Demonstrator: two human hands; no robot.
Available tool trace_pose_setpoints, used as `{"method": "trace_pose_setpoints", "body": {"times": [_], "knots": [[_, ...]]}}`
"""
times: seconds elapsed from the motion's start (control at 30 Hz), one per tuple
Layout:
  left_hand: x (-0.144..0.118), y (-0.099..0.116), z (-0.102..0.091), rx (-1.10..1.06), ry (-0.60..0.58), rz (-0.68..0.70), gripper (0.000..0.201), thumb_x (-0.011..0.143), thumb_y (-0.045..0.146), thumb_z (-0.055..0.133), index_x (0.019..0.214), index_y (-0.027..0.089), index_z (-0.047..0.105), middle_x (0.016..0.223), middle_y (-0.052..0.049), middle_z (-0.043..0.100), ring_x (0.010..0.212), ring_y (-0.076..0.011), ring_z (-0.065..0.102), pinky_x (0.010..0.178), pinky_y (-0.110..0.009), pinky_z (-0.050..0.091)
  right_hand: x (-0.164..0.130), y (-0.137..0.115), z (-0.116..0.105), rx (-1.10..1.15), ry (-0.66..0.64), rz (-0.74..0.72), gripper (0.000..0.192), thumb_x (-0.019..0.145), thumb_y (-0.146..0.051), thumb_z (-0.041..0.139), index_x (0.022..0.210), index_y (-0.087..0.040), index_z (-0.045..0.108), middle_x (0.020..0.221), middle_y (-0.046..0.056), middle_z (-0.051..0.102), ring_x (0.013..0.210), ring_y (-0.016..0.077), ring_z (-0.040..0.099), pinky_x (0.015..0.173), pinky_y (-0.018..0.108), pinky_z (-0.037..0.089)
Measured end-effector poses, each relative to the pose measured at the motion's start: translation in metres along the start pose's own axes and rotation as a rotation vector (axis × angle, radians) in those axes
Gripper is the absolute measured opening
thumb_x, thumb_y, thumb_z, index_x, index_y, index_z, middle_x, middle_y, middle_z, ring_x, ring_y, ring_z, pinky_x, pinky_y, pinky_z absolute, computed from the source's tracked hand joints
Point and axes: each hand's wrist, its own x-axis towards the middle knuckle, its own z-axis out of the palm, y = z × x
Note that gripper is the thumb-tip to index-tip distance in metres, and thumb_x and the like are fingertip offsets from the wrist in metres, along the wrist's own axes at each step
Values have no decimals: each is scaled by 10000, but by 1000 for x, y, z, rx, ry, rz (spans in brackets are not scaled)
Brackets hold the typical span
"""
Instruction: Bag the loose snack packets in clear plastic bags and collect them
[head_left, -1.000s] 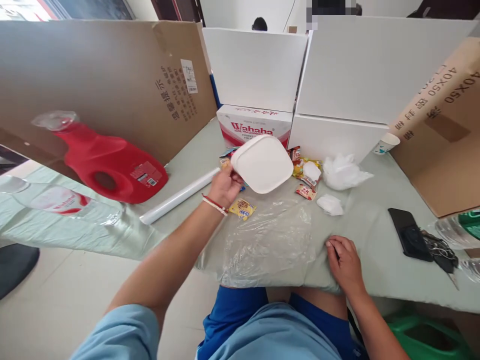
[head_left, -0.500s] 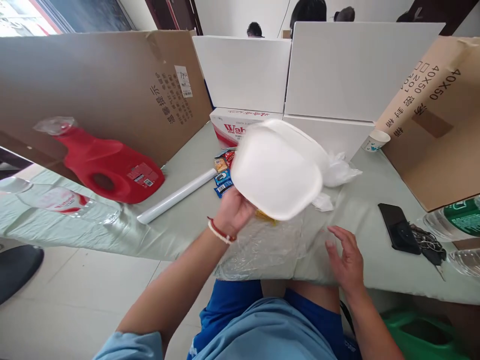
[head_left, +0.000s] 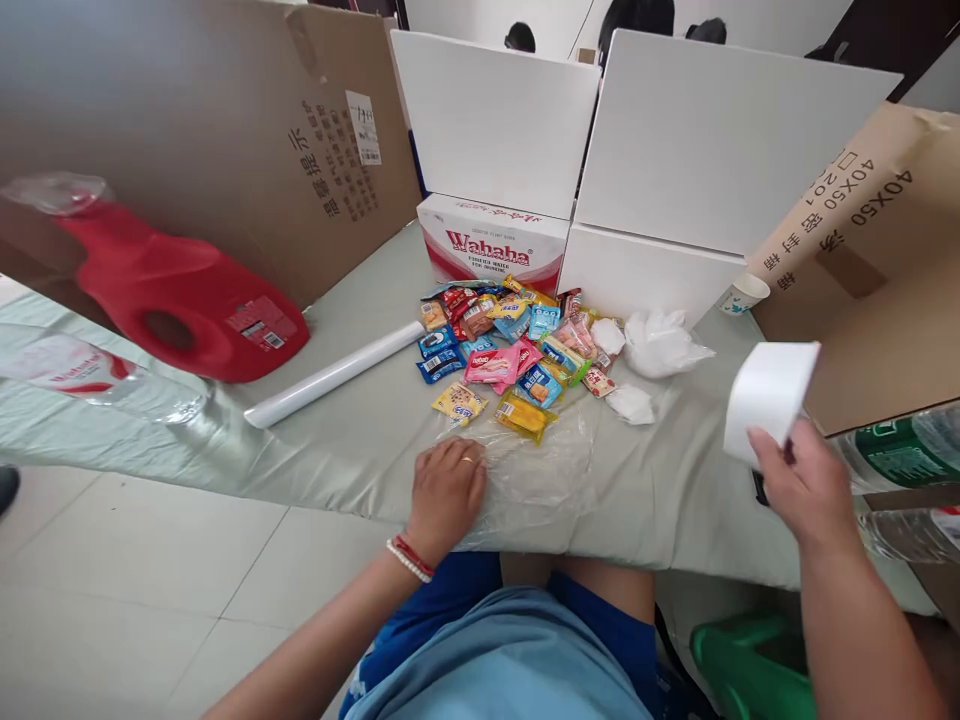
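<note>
At right, our right hand [head_left: 814, 488] pinched a curved white plastic-looking tray [head_left: 769, 398] — likely for control — while our left hand [head_left: 448, 487] lay loosely open atop crinkled clear film [head_left: 544, 472].

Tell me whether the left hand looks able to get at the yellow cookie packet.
Probably yes: the yellow cookie packet lies just ahead of the left hand, nothing seems stacked on it, and the clear plastic sheet looks too low to block the way.
</note>
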Motion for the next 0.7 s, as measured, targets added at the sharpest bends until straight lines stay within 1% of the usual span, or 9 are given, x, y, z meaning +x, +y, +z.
{"method": "trace_pose_setpoints", "body": {"times": [0.07, 0.13, 0.2, 0.3, 0.4, 0.5, 0.57, 0.63, 0.7], "knots": [[-6, -22, 5, 143, -33, 34, 351, 1018, 300, 437, 1214, 201, 711, 1322, -135, 717, 1290, -327, 613, 1058, -533, 444, 58, 26, 17, -117, -65, -45, 273, 907, -462, 584, 790, -216, 598, 798, 92, 646, 796, 249, 576, 741, 402, 425], [-14, -33, 12, 206, -70, 72, 397, 1024, 297, 430, 1332, 208, 664, 1449, -123, 647, 1361, -315, 577, 1116, -528, 417, 111, 42, 35, -158, -90, -48, 243, 900, -375, 591, 728, -205, 578, 816, 125, 656, 858, 262, 580, 786, 436, 399], [-22, -36, 17, 233, -88, 82, 437, 1038, 303, 411, 1418, 218, 610, 1523, -109, 585, 1405, -303, 547, 1156, -526, 388, 154, 46, 44, -164, -56, -16, 215, 897, -344, 602, 770, -173, 633, 921, 180, 678, 978, 303, 591, 830, 480, 382], [-31, -34, 19, 245, -91, 69, 459, 1055, 307, 393, 1472, 228, 565, 1565, -97, 540, 1444, -292, 512, 1190, -527, 356, 194, 28, 48, -162, 108, 7, 302, 927, -347, 566, 1018, -89, 694, 1173, 259, 638, 1218, 394, 527, 929, 544, 355], [-33, -32, 17, 240, -89, 69, 472, 1064, 303, 380, 1502, 226, 537, 1584, -95, 515, 1466, -287, 488, 1211, -531, 331, 197, -18, 65, -49, 198, -138, 349, 978, -272, 466, 1154, -58, 678, 1209, 227, 639, 1241, 369, 541, 1000, 518, 377], [-34, -32, 18, 235, -96, 74, 478, 1068, 306, 376, 1516, 229, 523, 1588, -92, 507, 1470, -287, 485, 1222, -533, 316, 167, -73, 112, 42, -77, -355, 227, 950, -239, 549, 1068, -163, 726, 1073, 106, 724, 999, 242, 650, 926, 386, 473], [-36, -32, 18, 229, -101, 79, 477, 1068, 305, 380, 1518, 232, 520, 1588, -93, 506, 1471, -285, 483, 1228, -533, 311, 141, -103, 151, -16, -338, -464, 251, 954, -250, 583, 1143, -167, 724, 1107, 118, 731, 1032, 254, 644, 945, 378, 468], [-41, -31, 16, 225, -112, 94, 480, 1070, 299, 378, 1526, 226, 508, 1592, -98, 499, 1480, -280, 473, 1235, -535, 307, 122, -125, 183, -98, -469, -448, 362, 938, -266, 636, 1278, -147, 682, 1185, 156, 715, 1086, 282, 630, 967, 389, 453], [-49, -31, 12, 221, -129, 116, 486, 1076, 297, 370, 1541, 219, 487, 1600, -102, 488, 1491, -271, 460, 1243, -535, 302, 116, -136, 202, -125, -520, -348, 438, 913, -277, 683, 1327, -137, 657, 1227, 171, 701, 1091, 288, 626, 952, 382, 452]]}}
